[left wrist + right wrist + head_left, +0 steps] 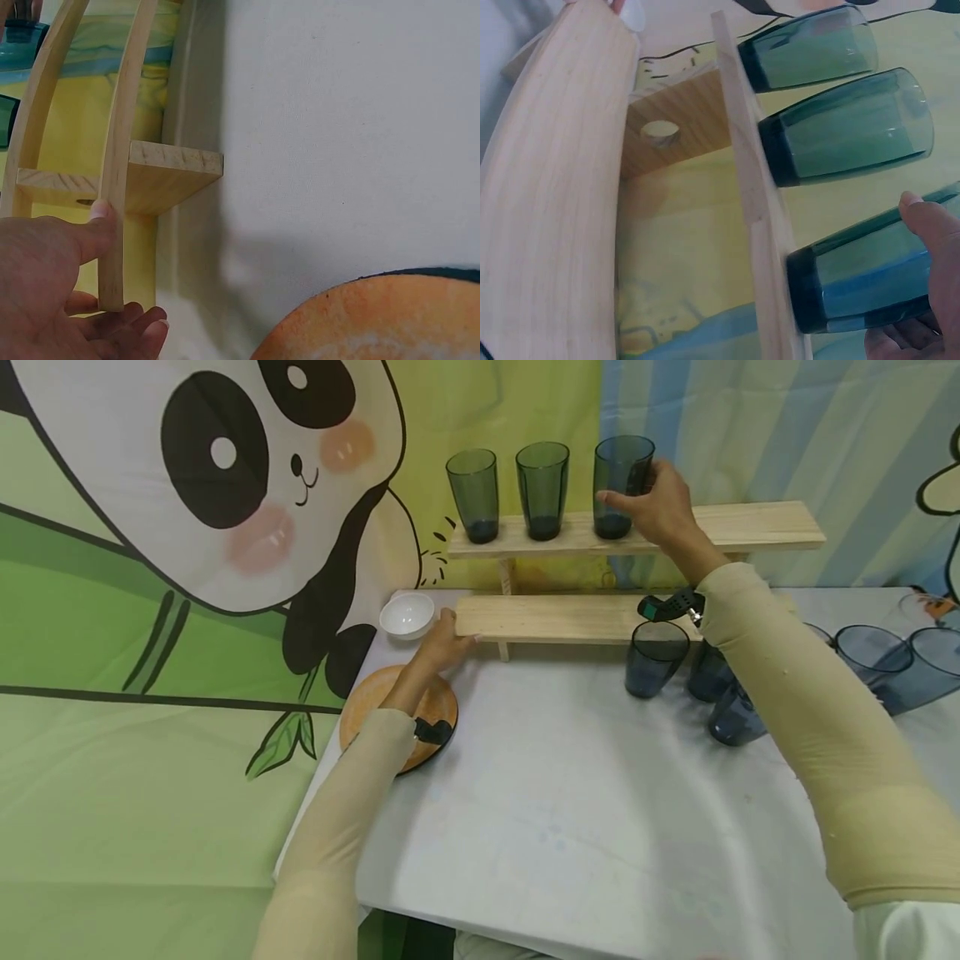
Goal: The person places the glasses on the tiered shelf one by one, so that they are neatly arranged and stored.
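Note:
A two-tier wooden shelf (pixel 555 614) stands at the back of the table. My right hand (pixel 663 506) grips a blue-tinted drinking glass (pixel 611 477) on its upper board, thumb and fingers on opposite sides. In the right wrist view this glass (pixel 862 281) has its base at the board. Two more tinted glasses (pixel 543 485) stand upright in line to its left. My left hand (pixel 442 645) holds the left end of the lower board; in the left wrist view the thumb and fingers are around the board's end (pixel 111 277).
Several blue-tinted glasses (pixel 657 664) stand on the table (pixel 540 827) at the right, partly hidden by my right arm. A white bowl (pixel 407 617) is left of the shelf. A round orange-brown plate or mat (pixel 442 702) lies under my left forearm. A printed panda curtain (pixel 330 527) hangs behind.

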The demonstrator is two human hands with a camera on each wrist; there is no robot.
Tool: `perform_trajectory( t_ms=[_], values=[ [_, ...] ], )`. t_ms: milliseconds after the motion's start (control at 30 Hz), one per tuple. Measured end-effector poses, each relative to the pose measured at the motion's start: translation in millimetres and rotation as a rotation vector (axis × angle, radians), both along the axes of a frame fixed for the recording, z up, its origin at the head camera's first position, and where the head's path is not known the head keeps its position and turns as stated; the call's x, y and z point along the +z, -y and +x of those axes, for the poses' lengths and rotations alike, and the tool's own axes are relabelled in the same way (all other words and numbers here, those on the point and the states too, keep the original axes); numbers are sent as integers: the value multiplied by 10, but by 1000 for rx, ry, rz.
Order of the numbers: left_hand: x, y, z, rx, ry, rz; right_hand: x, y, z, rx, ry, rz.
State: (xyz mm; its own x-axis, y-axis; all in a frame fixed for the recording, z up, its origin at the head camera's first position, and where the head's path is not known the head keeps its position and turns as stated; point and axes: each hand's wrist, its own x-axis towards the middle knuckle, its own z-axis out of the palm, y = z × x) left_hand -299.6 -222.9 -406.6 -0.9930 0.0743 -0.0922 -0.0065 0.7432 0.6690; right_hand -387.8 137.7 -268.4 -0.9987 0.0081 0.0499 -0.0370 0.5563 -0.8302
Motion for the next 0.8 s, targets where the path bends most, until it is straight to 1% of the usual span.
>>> perform_trajectory(
  t_ms=[100, 200, 300, 400, 500, 600, 700, 800],
  values=[
    [-7, -14, -1, 1, 5, -8, -16, -23, 27, 37, 7, 8],
    [-15, -41, -17, -1, 1, -16, 3, -87, 93, 77, 33, 36],
    [-25, -65, -39, -5, -6, -20, 51, -183, 201, 109, 64, 70],
    [-24, -92, -53, -13, -5, -20, 101, -323, 349, 132, 71, 123],
    [-15, -111, -60, -16, 4, -25, 134, -512, 548, 167, 52, 157],
    [-17, -108, -67, -9, 14, -35, 143, -737, 790, 187, 24, 170],
    [-27, -92, -77, -2, 22, -39, 113, -989, 1066, 161, 3, 157],
    [-29, -76, -77, 1, 24, -32, 30, -1247, 1358, 123, 7, 147]
  ],
)
